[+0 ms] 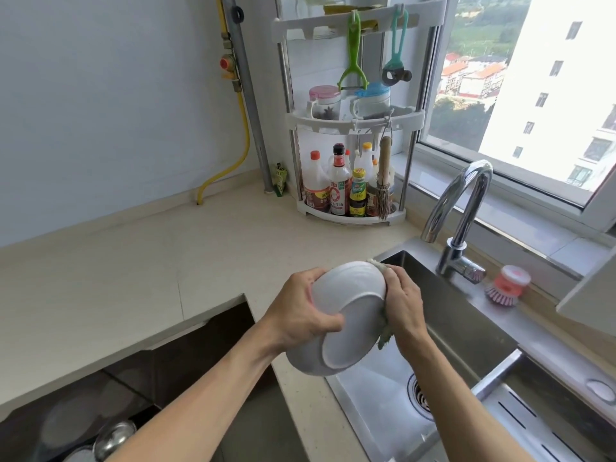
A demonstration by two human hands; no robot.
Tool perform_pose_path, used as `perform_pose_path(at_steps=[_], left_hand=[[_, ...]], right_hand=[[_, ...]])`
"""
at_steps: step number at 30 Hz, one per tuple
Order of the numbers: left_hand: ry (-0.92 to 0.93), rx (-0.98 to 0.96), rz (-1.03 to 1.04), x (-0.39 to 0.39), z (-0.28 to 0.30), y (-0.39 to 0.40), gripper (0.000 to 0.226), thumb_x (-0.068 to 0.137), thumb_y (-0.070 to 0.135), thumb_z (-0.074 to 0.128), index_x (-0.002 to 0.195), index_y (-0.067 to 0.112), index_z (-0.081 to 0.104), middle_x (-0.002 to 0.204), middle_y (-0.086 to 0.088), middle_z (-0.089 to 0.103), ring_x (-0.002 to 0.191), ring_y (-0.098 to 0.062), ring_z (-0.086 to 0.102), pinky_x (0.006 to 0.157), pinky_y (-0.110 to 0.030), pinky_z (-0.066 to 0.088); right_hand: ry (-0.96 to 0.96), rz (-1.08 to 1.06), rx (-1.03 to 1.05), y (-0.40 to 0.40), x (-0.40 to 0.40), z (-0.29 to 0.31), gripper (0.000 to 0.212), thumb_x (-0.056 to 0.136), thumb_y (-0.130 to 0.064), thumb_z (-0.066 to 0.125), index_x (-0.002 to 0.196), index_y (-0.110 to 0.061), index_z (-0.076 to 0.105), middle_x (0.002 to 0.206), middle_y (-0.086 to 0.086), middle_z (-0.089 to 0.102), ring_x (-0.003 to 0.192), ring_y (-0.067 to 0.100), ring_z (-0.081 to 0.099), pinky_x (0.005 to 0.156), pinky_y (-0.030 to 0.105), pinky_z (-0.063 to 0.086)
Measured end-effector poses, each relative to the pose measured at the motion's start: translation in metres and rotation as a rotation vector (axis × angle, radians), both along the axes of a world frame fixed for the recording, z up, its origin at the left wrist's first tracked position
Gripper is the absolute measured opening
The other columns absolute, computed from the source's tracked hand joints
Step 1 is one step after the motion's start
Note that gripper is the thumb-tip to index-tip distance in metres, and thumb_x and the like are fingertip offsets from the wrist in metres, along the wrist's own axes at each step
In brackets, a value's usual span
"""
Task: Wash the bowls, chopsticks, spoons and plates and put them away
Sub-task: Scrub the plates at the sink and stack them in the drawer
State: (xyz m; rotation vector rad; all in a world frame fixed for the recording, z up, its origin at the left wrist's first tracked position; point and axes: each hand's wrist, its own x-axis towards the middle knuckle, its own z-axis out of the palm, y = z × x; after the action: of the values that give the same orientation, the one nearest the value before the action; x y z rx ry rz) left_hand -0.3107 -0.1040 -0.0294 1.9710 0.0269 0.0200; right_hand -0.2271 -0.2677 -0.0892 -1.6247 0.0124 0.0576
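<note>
Left hand (300, 311) grips the white bowl (346, 318) tilted over the sink (376, 405) — so drips fall in — while right hand (401, 305) presses a cloth (385, 338) against it.

Bare forearms, no sleeves, no jewellery
</note>
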Motion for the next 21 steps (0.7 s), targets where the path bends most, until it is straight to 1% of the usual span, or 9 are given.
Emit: perform_pose_path(at_steps=[2, 4, 7, 10, 14, 15, 18, 19, 21], left_hand=[[0.075, -0.027, -0.017, -0.003, -0.003, 0.002, 0.051, 0.059, 0.011, 0.081, 0.107, 0.015, 0.067, 0.098, -0.006, 0.074, 0.089, -0.022, 0.073, 0.076, -0.04, 0.062], [0.172, -0.033, -0.04, -0.002, -0.008, 0.005, 0.056, 0.055, 0.017, 0.087, 0.107, 0.015, 0.067, 0.099, -0.006, 0.075, 0.091, -0.025, 0.073, 0.08, -0.044, 0.061], [0.231, 0.057, -0.071, 0.003, -0.015, 0.003, 0.057, 0.049, 0.022, 0.087, 0.103, 0.017, 0.069, 0.096, -0.006, 0.075, 0.091, -0.026, 0.073, 0.081, -0.05, 0.06], [0.203, 0.087, -0.041, 0.005, -0.018, -0.004, 0.048, 0.055, 0.013, 0.084, 0.098, 0.027, 0.068, 0.092, 0.002, 0.073, 0.089, -0.021, 0.071, 0.081, -0.048, 0.06], [0.133, 0.043, 0.087, 0.011, -0.012, -0.01, 0.049, 0.051, 0.018, 0.08, 0.096, 0.025, 0.064, 0.094, -0.001, 0.073, 0.087, -0.025, 0.071, 0.08, -0.053, 0.058], [0.126, 0.052, 0.085, 0.012, -0.012, -0.012, 0.05, 0.05, 0.02, 0.079, 0.097, 0.024, 0.064, 0.094, -0.002, 0.072, 0.087, -0.026, 0.071, 0.078, -0.053, 0.058], [0.112, 0.104, 0.071, 0.012, -0.01, -0.013, 0.055, 0.049, 0.024, 0.078, 0.103, 0.027, 0.064, 0.095, 0.001, 0.072, 0.088, -0.024, 0.071, 0.077, -0.051, 0.059], [0.103, 0.106, 0.073, 0.012, -0.01, -0.012, 0.056, 0.051, 0.023, 0.078, 0.105, 0.027, 0.064, 0.095, 0.001, 0.072, 0.088, -0.023, 0.071, 0.078, -0.05, 0.059], [0.104, 0.1, 0.089, 0.016, -0.008, -0.013, 0.052, 0.057, 0.017, 0.081, 0.105, 0.024, 0.063, 0.098, -0.002, 0.071, 0.09, -0.024, 0.07, 0.079, -0.049, 0.059]], right_hand=[[-0.006, -0.015, -0.063, -0.003, 0.001, 0.002, 0.024, 0.096, -0.025, 0.052, 0.089, -0.033, 0.073, 0.093, -0.012, 0.071, 0.097, 0.012, 0.063, 0.079, 0.026, 0.046], [-0.095, 0.03, -0.159, -0.005, 0.002, 0.01, 0.023, 0.09, -0.029, 0.054, 0.082, -0.031, 0.076, 0.085, -0.013, 0.072, 0.087, 0.007, 0.063, 0.07, 0.019, 0.044], [-0.252, 0.102, -0.365, 0.002, 0.002, 0.029, 0.025, 0.085, -0.039, 0.057, 0.076, -0.023, 0.074, 0.074, -0.006, 0.069, 0.073, 0.011, 0.062, 0.064, 0.03, 0.049], [-0.46, 0.08, -0.512, 0.007, -0.004, 0.037, 0.037, 0.085, -0.053, 0.046, 0.091, -0.024, 0.069, 0.082, -0.001, 0.068, 0.076, 0.019, 0.061, 0.07, 0.035, 0.047], [-0.652, 0.212, -0.475, 0.011, -0.022, 0.018, 0.036, 0.097, -0.042, 0.039, 0.125, -0.029, 0.058, 0.119, 0.002, 0.057, 0.107, 0.024, 0.056, 0.089, 0.041, 0.045], [-0.647, 0.172, -0.453, 0.006, -0.018, 0.014, 0.034, 0.098, -0.04, 0.038, 0.125, -0.03, 0.056, 0.119, 0.002, 0.056, 0.108, 0.024, 0.055, 0.091, 0.043, 0.045], [-0.417, 0.037, -0.313, -0.003, -0.001, 0.009, 0.031, 0.098, -0.04, 0.038, 0.12, -0.03, 0.058, 0.11, -0.002, 0.057, 0.105, 0.021, 0.055, 0.09, 0.04, 0.042], [-0.404, 0.046, -0.282, -0.001, -0.002, 0.01, 0.032, 0.098, -0.039, 0.038, 0.12, -0.03, 0.058, 0.111, -0.001, 0.054, 0.105, 0.017, 0.054, 0.089, 0.037, 0.041], [-0.508, 0.095, -0.314, 0.012, -0.01, 0.011, 0.032, 0.098, -0.04, 0.039, 0.123, -0.033, 0.057, 0.116, -0.002, 0.05, 0.103, 0.013, 0.051, 0.09, 0.034, 0.042]])
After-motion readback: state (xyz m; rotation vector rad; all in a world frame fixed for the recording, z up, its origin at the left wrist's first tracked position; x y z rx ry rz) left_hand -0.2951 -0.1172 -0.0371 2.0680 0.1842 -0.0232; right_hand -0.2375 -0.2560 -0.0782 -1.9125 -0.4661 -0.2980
